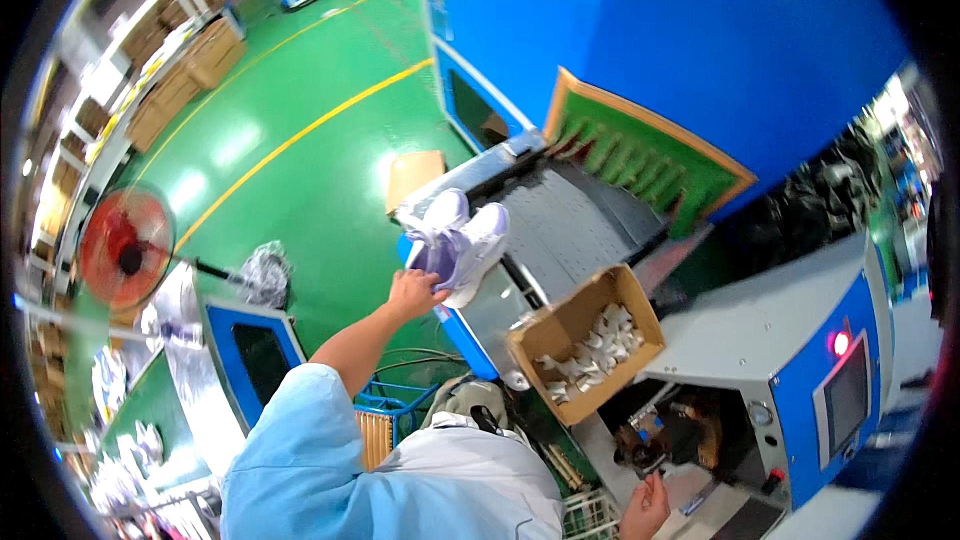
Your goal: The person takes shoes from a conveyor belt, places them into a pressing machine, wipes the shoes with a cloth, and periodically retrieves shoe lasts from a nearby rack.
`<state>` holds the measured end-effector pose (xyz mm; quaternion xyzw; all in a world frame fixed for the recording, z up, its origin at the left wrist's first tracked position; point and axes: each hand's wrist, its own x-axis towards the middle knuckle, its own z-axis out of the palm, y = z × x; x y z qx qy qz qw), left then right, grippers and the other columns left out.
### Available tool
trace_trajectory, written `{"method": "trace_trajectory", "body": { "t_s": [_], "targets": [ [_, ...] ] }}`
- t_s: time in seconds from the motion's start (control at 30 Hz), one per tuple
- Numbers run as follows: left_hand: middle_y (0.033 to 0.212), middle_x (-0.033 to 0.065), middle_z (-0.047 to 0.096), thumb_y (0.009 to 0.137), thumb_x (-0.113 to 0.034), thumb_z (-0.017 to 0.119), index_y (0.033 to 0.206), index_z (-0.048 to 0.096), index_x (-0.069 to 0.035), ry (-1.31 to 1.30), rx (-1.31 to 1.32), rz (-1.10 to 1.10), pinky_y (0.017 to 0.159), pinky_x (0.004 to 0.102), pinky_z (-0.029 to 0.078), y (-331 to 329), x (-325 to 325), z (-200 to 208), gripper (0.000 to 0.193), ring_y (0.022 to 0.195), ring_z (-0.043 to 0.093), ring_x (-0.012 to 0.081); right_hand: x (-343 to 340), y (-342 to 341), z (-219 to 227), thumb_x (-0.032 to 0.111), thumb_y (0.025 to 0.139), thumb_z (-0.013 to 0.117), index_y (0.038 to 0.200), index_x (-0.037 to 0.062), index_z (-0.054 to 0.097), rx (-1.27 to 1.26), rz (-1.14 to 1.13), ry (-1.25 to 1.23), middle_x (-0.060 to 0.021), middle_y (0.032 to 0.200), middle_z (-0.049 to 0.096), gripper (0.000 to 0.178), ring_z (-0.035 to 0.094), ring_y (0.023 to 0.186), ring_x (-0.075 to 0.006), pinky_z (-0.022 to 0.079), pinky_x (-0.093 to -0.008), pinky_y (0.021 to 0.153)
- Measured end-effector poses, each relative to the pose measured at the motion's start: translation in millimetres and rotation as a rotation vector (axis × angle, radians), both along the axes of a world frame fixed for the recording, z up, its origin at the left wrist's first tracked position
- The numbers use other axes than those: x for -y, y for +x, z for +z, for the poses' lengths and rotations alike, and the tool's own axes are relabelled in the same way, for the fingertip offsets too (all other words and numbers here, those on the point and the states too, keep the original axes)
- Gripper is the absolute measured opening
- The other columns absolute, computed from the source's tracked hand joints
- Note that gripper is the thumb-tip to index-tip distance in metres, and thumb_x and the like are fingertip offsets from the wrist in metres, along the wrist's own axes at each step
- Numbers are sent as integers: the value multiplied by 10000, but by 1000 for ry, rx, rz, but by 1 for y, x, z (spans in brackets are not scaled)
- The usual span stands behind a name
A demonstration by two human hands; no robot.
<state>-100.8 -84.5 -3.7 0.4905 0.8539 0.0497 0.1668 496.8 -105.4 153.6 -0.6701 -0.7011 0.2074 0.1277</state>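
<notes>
Far L, a round red-bladed floor fan w/ wire cage (125,245) is standing above a green-topped workbench (150,395), where white shoes are lying. Next, a white panel w/ blue frame & dark window (255,350) is leaning at a slant; a bundle of clear crinkled plastic (265,275) is sitting just above it on the glossy green floor (330,175).

Mid-pic, the person's L arm is reaching up in a loose light-blue sleeve (300,450). The L hand (413,295) is curling partly closed, fingers gripping the lilac-lined opening of the nearer of a pair of white lace-up sneakers (487,245). The pair is sitting side by side, toes pointing up-pic, over the L edge of a flat grey conveyor belt (570,230); can't tell if soles are touching the ledge.

To the R, an open brown cardbd box (615,385) is holding lots of small white pieces (605,348). Behind, a green strip curtain w/ orange-tan border (640,160) is hanging on a big blue machine housing (680,30).

Low R, the R hand (645,508) is bending its fingers, thumb & index tips close tog., near the dark opening of a grey-&-blue machine w/ tilted screen (770,315); can't tell if it's holding anything. A red light (840,343) is glowing above the screen.
</notes>
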Motion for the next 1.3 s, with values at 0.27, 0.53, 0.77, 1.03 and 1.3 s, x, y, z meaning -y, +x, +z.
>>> {"method": "trace_trajectory", "body": {
  "t_s": [0.27,0.53,0.77,1.03,1.3],
  "targets": [
    [908,123,657,809,-588,551,928,732,-191,-127,12,79,802,447,521,-6,167,80,453,941,631,316,-27,-67,45,217,934,603,1194,-18,624,-92,-1,-46,-219,1108,659,351,635,1009,-315,501,-371,862],
    [877,139,694,694,-488,659,807,725,-81,-235,-405,795,837,428,510,-16,555,119,427,898,652,318,-39,-76,24,202,914,628,1113,-42,657,-71,442,77,-224,1076,671,316,655,953,-332,507,-374,848],
    [1202,141,598,872,-221,506,1088,609,-26,-419,-719,1454,948,408,457,-37,496,134,309,1125,561,304,-44,-110,25,148,897,629,1066,-36,675,-47,754,108,-209,1057,677,253,652,981,-334,504,-382,882],
    [1076,174,647,835,-227,612,1071,646,-56,321,327,232,872,440,487,52,96,-10,293,1009,604,358,-129,-113,116,23,983,467,1367,-52,431,197,-109,955,-208,1403,456,393,444,1302,-327,361,-424,1080],
    [1104,179,646,821,-199,552,1159,615,-71,327,669,-454,901,446,482,141,-296,-1,367,1018,605,368,-183,-89,104,244,1008,312,1339,-72,451,594,-146,991,-221,1412,444,478,389,1329,-372,271,-494,1076]
  ]
}}
